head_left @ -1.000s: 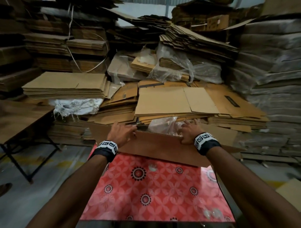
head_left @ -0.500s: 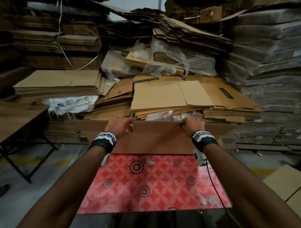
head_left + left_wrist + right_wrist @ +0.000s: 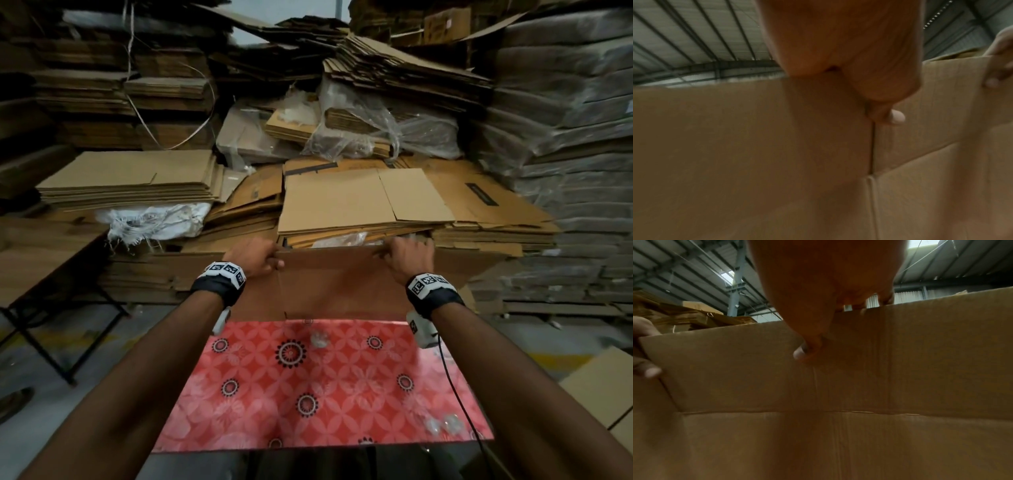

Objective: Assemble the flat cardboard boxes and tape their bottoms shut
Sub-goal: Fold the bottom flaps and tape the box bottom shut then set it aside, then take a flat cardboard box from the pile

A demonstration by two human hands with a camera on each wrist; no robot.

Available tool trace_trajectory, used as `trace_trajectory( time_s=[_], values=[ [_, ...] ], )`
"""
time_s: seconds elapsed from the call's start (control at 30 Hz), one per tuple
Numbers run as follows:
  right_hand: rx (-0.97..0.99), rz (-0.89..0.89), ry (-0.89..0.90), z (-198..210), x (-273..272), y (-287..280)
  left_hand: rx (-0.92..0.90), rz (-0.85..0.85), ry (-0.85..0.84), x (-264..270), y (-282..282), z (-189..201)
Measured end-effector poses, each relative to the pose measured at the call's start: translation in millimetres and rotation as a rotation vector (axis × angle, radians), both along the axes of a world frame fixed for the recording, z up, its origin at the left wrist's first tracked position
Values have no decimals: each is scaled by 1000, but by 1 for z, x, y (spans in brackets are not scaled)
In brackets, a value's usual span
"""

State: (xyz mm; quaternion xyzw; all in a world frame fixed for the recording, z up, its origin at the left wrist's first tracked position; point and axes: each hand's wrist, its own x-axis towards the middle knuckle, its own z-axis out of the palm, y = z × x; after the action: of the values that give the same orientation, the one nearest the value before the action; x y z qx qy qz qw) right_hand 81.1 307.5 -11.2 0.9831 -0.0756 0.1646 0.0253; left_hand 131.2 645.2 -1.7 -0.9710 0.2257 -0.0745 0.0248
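A flat brown corrugated cardboard box (image 3: 337, 282) stands on edge at the far end of a surface covered in a red cloth with white petal shapes and black ringed flowers (image 3: 318, 387). The person's left hand (image 3: 251, 257) grips the top edge of the box near a vertical slit between two flaps: the thumb lies on the near face and the fingers (image 3: 890, 116) curl over the edge to the far side. The right hand (image 3: 407, 255) grips the same top edge further along to the right, its thumb likewise on the near face and its fingers (image 3: 887, 299) hooked over the rim. Both wrists wear black bands with white marker cubes. In the right wrist view a horizontal crease runs across the box below the flap that the hands hold. Beyond the box, away from the person, lie untidy stacks of flat brown cardboard sheets (image 3: 363, 202), some wrapped in clear plastic film (image 3: 387, 133).
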Motion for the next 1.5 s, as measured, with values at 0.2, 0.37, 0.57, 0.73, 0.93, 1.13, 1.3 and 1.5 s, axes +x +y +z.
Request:
trace_trajectory(
  time_s=[0.2, 0.37, 0.57, 0.73, 0.93, 1.13, 1.3, 1.5],
  values=[
    [-103, 84, -123, 64, 12, -20, -55, -3, -136, 11, -12, 61],
    [-53, 143, -118, 134, 29, -47, -19, -35, -296, 24, -33, 137],
    [-87, 125, -264, 191, 50, -72, 31, -15, -449, 45, -63, 203],
    [-129, 129, -359, 218, 77, -88, 74, 11, -492, 76, -82, 228],
    [-158, 109, -390, 232, 141, -112, 27, -26, -521, 153, -108, 236],
    [-170, 65, -381, 236, 226, -134, -13, -46, -505, 259, -130, 229],
    [-149, 77, -370, 232, 289, -156, -48, -68, -527, 324, -153, 218],
    [-122, 122, -507, 222, 361, -188, -87, -104, -589, 390, -180, 212]
  ],
)
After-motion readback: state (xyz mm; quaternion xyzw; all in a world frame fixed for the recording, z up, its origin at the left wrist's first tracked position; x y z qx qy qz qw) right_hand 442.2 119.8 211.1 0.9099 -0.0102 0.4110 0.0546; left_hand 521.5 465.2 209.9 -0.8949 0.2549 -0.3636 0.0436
